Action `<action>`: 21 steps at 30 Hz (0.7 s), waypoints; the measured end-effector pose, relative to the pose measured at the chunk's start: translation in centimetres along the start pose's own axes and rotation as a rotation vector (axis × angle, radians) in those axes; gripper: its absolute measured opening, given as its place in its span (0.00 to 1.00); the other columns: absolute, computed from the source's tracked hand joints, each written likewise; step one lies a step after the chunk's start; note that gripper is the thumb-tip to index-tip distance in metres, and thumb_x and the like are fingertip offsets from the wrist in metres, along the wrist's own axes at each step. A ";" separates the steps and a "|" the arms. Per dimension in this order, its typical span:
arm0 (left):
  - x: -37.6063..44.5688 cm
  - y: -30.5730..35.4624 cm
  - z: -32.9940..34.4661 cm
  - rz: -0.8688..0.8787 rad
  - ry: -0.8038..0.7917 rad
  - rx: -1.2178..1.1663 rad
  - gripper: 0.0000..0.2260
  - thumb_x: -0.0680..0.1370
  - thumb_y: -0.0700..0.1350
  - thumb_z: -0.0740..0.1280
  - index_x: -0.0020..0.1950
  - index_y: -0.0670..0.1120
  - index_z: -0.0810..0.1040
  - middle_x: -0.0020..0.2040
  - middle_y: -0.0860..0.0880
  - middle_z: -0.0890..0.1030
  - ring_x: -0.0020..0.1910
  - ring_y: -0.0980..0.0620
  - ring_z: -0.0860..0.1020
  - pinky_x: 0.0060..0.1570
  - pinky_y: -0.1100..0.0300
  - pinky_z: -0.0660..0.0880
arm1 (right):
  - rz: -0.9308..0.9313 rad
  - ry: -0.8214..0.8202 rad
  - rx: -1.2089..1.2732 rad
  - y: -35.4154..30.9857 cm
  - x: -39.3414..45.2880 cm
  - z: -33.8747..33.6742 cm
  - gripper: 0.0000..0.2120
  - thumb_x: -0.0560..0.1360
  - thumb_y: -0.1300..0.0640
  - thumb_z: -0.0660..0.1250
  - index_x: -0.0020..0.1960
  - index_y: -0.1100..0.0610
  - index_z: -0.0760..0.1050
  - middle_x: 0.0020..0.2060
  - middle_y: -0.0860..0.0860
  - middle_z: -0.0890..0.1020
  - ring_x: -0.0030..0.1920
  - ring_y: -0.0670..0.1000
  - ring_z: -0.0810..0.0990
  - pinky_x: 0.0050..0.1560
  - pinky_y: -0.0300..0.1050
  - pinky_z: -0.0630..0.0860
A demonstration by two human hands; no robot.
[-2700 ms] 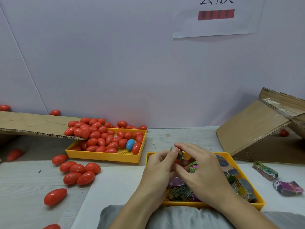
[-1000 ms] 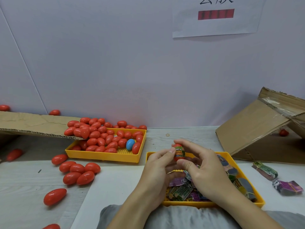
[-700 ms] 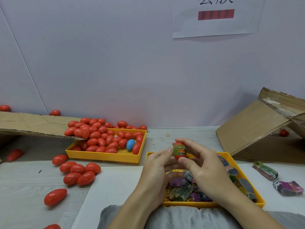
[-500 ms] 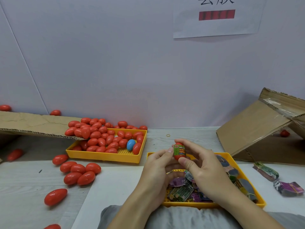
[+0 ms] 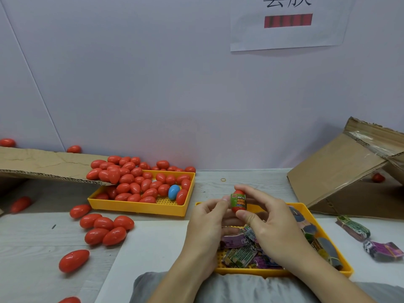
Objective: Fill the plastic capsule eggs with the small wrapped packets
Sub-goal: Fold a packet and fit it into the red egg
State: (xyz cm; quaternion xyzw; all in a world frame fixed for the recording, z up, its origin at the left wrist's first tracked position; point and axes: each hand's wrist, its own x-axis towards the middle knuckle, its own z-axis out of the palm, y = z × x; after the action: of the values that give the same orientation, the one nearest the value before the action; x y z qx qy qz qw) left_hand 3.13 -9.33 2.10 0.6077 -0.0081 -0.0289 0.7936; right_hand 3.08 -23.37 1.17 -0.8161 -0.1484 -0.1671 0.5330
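Head view, looking forward and down: a pale wall fills the upper half, with a paper sign (image 5: 288,22) carrying a red bar at top right. Below it runs a light wood-grain surface (image 5: 26,241). A tilted cardboard box (image 5: 341,178) sits at the right, and a flat cardboard sheet (image 5: 39,162) lies at the left, its edge over a yellow tray (image 5: 140,207). That tray is heaped with red capsule eggs (image 5: 135,182) and one blue egg (image 5: 174,192). More loose red eggs (image 5: 105,229) lie scattered on the surface to the left. A nearer yellow tray (image 5: 306,215), at the front centre, holds small wrapped packets (image 5: 238,255); two more packets (image 5: 382,251) lie to its right. Above this nearer tray, the right hand (image 5: 271,226) pinches one upright red egg (image 5: 238,201), banded by a green label, between thumb below and forefinger above. The left hand (image 5: 207,224) has its fingers curled, fingertips touching the egg's left side.
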 end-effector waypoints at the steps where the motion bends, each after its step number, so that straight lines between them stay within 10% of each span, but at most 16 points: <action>1: 0.0 0.0 0.0 -0.002 0.009 -0.002 0.12 0.81 0.46 0.66 0.45 0.41 0.83 0.39 0.40 0.86 0.36 0.48 0.85 0.32 0.61 0.79 | 0.003 0.001 -0.010 0.0 0.0 0.0 0.22 0.76 0.62 0.70 0.63 0.40 0.76 0.54 0.36 0.83 0.59 0.38 0.79 0.61 0.44 0.78; 9: -0.3 -0.1 -0.2 0.054 -0.028 0.066 0.15 0.70 0.53 0.74 0.44 0.41 0.82 0.38 0.43 0.86 0.37 0.50 0.84 0.34 0.61 0.78 | -0.009 0.006 -0.061 0.1 -0.1 0.0 0.21 0.76 0.62 0.70 0.66 0.46 0.77 0.55 0.38 0.83 0.58 0.36 0.79 0.60 0.37 0.77; 21: -0.3 0.3 0.0 -0.019 -0.034 0.032 0.12 0.81 0.47 0.66 0.42 0.42 0.82 0.37 0.45 0.85 0.36 0.52 0.84 0.31 0.62 0.77 | -0.010 0.037 -0.056 -0.2 -0.1 0.3 0.24 0.76 0.58 0.72 0.68 0.41 0.74 0.55 0.35 0.81 0.59 0.37 0.78 0.59 0.45 0.79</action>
State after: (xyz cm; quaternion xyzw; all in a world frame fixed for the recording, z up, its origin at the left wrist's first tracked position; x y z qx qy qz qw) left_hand 2.88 -9.25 2.36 0.6198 -0.0163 -0.0465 0.7832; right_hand 2.94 -23.06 1.20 -0.8267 -0.1376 -0.1891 0.5118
